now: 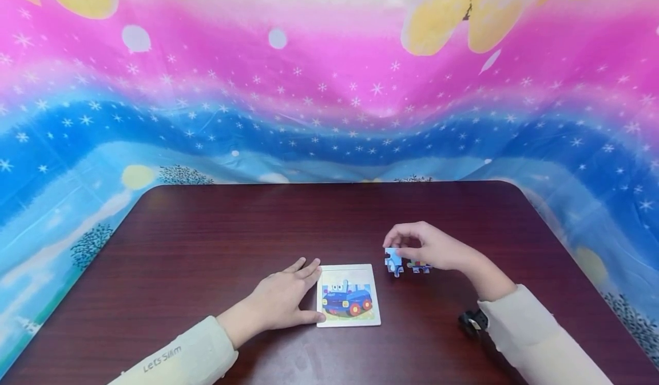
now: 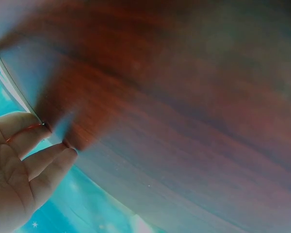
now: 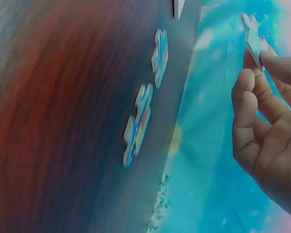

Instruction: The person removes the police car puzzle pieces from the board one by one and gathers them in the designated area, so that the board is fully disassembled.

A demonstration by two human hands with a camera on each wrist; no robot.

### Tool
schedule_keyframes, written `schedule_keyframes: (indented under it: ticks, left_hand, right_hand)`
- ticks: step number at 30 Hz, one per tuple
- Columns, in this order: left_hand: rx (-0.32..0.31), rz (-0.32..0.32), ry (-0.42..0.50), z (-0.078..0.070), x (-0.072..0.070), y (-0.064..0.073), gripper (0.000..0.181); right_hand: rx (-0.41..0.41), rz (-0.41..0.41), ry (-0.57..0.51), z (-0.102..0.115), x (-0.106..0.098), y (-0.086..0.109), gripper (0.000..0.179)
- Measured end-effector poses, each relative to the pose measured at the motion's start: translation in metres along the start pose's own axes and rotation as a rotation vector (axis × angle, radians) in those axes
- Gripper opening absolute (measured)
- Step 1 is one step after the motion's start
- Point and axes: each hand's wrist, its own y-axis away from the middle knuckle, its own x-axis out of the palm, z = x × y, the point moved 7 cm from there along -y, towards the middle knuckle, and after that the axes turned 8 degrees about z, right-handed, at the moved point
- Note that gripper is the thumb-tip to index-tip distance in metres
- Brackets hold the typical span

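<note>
A square puzzle tray [image 1: 376,316] lies at the near middle of the table, with a picture of a blue vehicle with red wheels in it and a pale strip along its top. My left hand [image 1: 280,299] rests at its left side, fingers spread, thumb at the lower left corner and index fingertip at the upper left. Right of the tray, my right hand [image 1: 429,245] pinches a light-blue jigsaw piece [image 3: 253,42] between thumb and fingers, raised above the table. Two more jigsaw pieces lie below that hand: one multicoloured piece [image 3: 138,127] and a smaller-looking piece [image 3: 160,59].
The dark red-brown table [image 1: 231,219] has rounded far corners. Behind it hangs a pink and blue cloth [image 1: 329,99] with snowflakes. A black device [image 1: 471,322] shows at the right sleeve.
</note>
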Motion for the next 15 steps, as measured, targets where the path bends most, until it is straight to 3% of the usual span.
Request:
schedule_keyframes:
  ticks: [8,15]
  left_hand:
    - [0.008,-0.005,-0.036,0.000,0.000,0.000,0.089]
    - [0.012,-0.011,-0.049,0.000,-0.001,-0.001,0.088]
  right_hand:
    - [-0.011,-0.043,0.058,-0.014,-0.011,0.017,0.015]
    - [0.041,-0.057,0.086,-0.029,-0.018,0.036,0.016]
